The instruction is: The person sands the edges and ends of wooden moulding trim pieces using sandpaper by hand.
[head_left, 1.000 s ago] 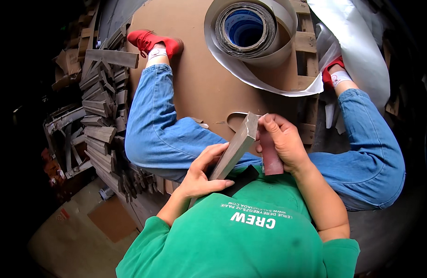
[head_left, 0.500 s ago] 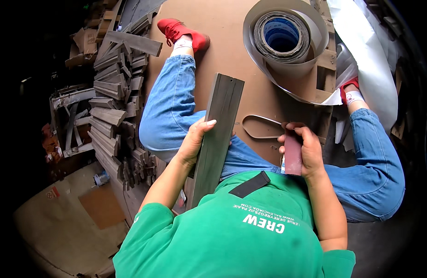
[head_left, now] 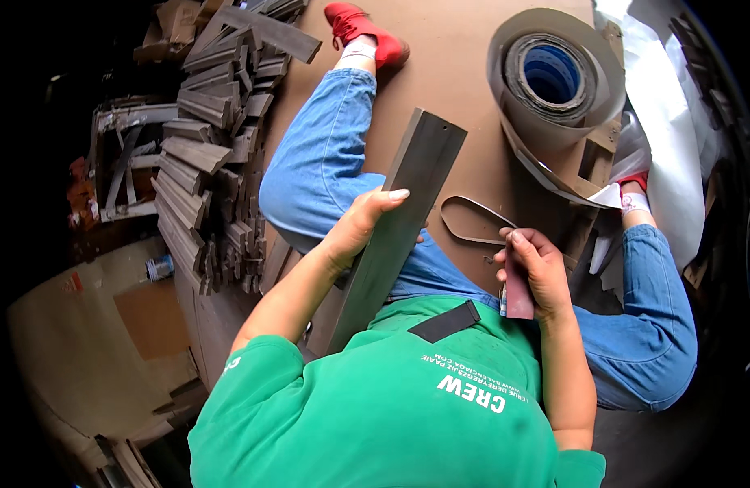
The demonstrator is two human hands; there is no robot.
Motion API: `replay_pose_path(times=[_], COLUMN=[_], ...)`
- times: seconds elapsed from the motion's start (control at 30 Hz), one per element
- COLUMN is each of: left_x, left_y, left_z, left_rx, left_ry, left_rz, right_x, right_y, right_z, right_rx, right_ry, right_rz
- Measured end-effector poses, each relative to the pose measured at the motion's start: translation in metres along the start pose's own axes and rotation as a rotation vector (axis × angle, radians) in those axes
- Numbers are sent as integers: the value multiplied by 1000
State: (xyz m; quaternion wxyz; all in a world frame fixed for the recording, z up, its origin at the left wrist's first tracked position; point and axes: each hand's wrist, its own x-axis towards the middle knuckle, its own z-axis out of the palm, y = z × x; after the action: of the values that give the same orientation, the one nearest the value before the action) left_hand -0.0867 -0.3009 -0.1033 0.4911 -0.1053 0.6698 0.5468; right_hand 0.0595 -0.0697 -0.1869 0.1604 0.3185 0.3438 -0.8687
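So the long grey moulding strip (head_left: 395, 228) is the thing to watch here. A second ago both hands were bunched on it close to the chest; now only the left hand (head_left: 358, 232) grips it, fingers wrapped round its left edge, and it's swung out to lie slanted across the left thigh, far end pointing away from the body. The right hand (head_left: 533, 268) has come off and sits right of the strip, closed around a small reddish-brown block (head_left: 517, 289). Looks like the fiddly two-handed bit is over. A loop of brown paper (head_left: 472, 221) lies between strip and right hand; the big paper roll (head_left: 554, 81) is beyond that.
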Motion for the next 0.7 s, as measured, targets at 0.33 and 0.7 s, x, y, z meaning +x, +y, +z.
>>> replay_pose_path(times=[0.33,0.7], left_x=[43,85], left_y=[154,143], left_z=[2,-51], left_rx=[691,1305], left_ry=[324,478], left_rz=[707,1008], right_x=[6,67], right_y=[-2,-7], right_z=[125,142], right_rx=[-842,-679], right_ry=[-558,-250], right_rz=[-48,66])
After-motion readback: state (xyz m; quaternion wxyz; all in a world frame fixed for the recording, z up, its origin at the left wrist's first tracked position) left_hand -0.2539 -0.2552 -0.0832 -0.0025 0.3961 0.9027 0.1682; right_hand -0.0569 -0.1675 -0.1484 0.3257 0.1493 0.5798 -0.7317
